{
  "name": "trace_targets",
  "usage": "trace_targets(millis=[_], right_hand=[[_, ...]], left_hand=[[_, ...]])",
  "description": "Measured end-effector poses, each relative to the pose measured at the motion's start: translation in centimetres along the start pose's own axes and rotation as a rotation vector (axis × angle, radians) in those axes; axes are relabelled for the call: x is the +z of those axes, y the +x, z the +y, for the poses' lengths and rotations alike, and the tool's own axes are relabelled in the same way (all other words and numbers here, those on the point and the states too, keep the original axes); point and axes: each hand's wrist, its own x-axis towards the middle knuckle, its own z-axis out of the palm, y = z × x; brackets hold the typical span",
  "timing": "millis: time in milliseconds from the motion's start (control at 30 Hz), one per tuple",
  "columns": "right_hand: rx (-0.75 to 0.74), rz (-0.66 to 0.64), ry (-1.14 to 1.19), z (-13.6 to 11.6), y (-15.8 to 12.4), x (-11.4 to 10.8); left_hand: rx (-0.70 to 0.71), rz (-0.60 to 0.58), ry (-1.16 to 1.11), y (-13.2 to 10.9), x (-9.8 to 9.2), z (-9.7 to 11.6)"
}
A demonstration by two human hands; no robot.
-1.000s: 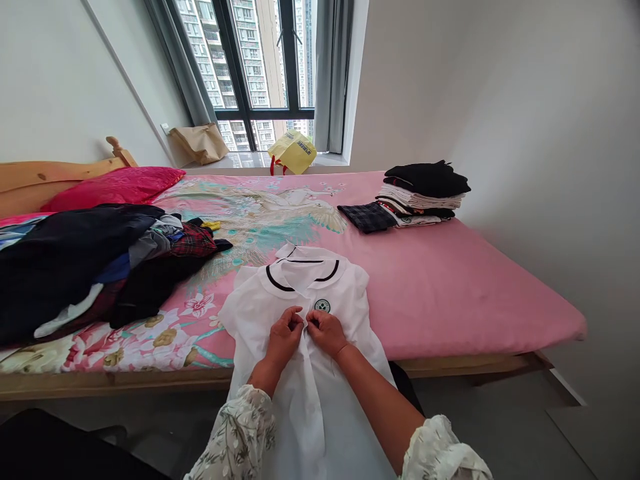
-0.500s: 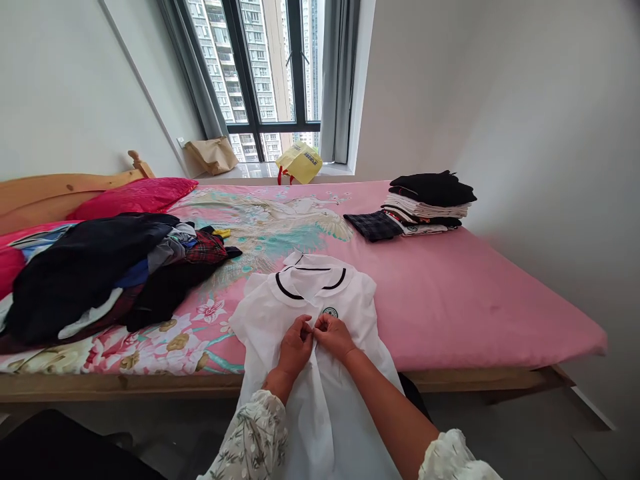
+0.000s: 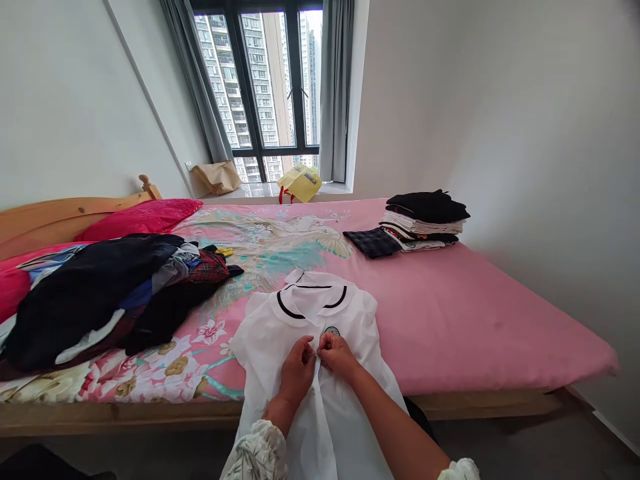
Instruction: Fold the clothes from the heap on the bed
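Observation:
A white shirt [image 3: 270,340] with black stripes on its collar and a round dark badge on the chest lies front up, its upper part on the bed and its lower part hanging over the near edge. My left hand [image 3: 299,367] pinches the front placket just below the collar opening. Right beside it, my right hand [image 3: 337,355] pinches the other edge of the placket, close to the badge. The fingertips of both hands nearly meet; whatever small part lies between them is hidden.
A heap of dark, loose clothes [image 3: 100,293] covers the bed's left side. Folded clothes [image 3: 425,217] stand stacked at the back right, beside a folded dark checked garment [image 3: 373,243]. A yellow bag [image 3: 300,183] and a brown paper bag [image 3: 217,177] sit by the window.
The view has tilted up a little, so everything sits lower in the picture. Both hands stay pinched at the shirt's placket, with only slight finger movement.

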Motion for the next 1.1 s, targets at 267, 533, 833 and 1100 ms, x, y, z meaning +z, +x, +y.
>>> trace_targets(millis=[267, 533, 833, 1100], right_hand=[[-0.016, -0.014, 0.023, 0.2, -0.1, 0.1], [-0.004, -0.017, 0.019, 0.2, 0.1, 0.0], [0.02, -0.043, 0.064, 0.4, -0.2, -0.2], [0.046, 0.04, 0.142, 0.3, -0.2, 0.0]], left_hand=[[0.006, -0.008, 0.023, 0.1, 0.0, 0.0], [-0.028, -0.026, -0.048, 0.5, -0.3, 0.6], [-0.109, -0.033, -0.069, 0.8, -0.6, 1.2], [-0.049, -0.018, -0.033, 0.3, -0.2, 0.6]])
